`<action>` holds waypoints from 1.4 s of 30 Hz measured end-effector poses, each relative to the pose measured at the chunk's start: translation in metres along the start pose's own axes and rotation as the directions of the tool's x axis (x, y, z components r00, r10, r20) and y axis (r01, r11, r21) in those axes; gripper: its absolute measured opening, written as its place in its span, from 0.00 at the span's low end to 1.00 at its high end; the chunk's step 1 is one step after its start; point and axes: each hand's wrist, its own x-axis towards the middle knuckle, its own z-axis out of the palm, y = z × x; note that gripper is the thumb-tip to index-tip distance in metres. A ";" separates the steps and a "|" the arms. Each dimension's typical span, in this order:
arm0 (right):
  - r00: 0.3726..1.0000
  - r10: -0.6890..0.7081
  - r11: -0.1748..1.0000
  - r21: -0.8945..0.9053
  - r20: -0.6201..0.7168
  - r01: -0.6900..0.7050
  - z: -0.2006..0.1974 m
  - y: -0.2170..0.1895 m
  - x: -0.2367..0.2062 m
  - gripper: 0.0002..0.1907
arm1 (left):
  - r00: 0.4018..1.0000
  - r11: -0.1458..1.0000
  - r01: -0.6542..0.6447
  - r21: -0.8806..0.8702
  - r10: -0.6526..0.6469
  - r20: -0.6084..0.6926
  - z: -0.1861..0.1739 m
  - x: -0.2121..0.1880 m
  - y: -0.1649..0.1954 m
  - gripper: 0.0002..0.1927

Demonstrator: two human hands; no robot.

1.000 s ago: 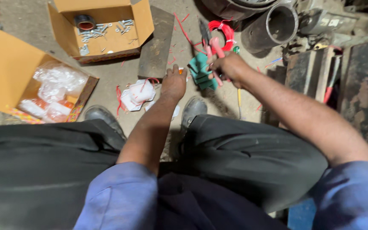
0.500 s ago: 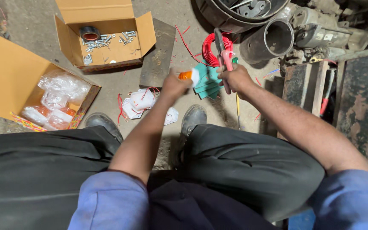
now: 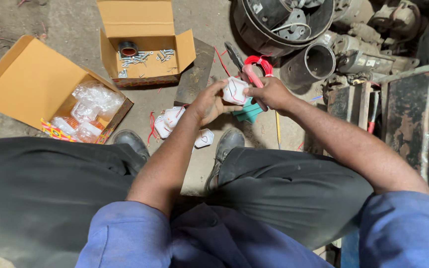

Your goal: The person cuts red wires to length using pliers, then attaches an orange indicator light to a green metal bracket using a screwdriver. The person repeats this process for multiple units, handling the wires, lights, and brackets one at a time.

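A small white square part (image 3: 235, 91) with red wires sits between my two hands, above my knees. My left hand (image 3: 208, 104) grips its left side. My right hand (image 3: 268, 92) pinches its right edge and also holds red-handled pliers (image 3: 250, 74) that point up and to the left. A teal block (image 3: 249, 111) lies on the floor just under my hands. Several more white parts with red wires (image 3: 169, 120) lie on the floor to the left of my left wrist, and one (image 3: 204, 138) lies by my shoe.
An open cardboard box (image 3: 146, 53) with screws and a tape roll stands at the top middle. Another open box (image 3: 50, 92) with plastic bags sits at the left. A coil of red wire (image 3: 260, 63), metal cylinders (image 3: 307, 64) and motor housings (image 3: 284, 25) crowd the upper right.
My hands have come together and lifted a white wired part between them. The view has shifted so the boxes sit lower in frame.
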 end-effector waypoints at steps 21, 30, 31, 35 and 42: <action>0.995 0.090 0.996 0.005 -0.044 -0.090 -0.015 -0.005 0.000 0.13 | 0.923 -0.202 -0.160 0.966 0.316 0.219 0.016 -0.017 0.037 0.11; 0.996 0.091 0.995 0.036 0.007 -0.091 -0.010 -0.016 -0.008 0.11 | 0.752 0.218 -0.557 0.802 0.542 0.375 0.016 -0.011 0.042 0.08; 0.997 0.083 0.996 0.014 -0.005 -0.083 -0.009 -0.018 -0.008 0.10 | 0.853 0.435 -0.442 0.785 0.475 0.217 0.017 -0.008 0.042 0.07; 0.998 0.057 0.998 0.011 -0.001 -0.057 -0.005 -0.023 -0.010 0.10 | 0.957 0.846 -0.112 0.521 0.233 -0.173 0.019 0.000 0.038 0.10; 0.996 -0.040 0.998 0.048 0.078 0.036 -0.009 -0.026 -0.012 0.13 | 0.882 0.937 -0.039 0.347 0.196 -0.429 0.017 0.001 0.032 0.12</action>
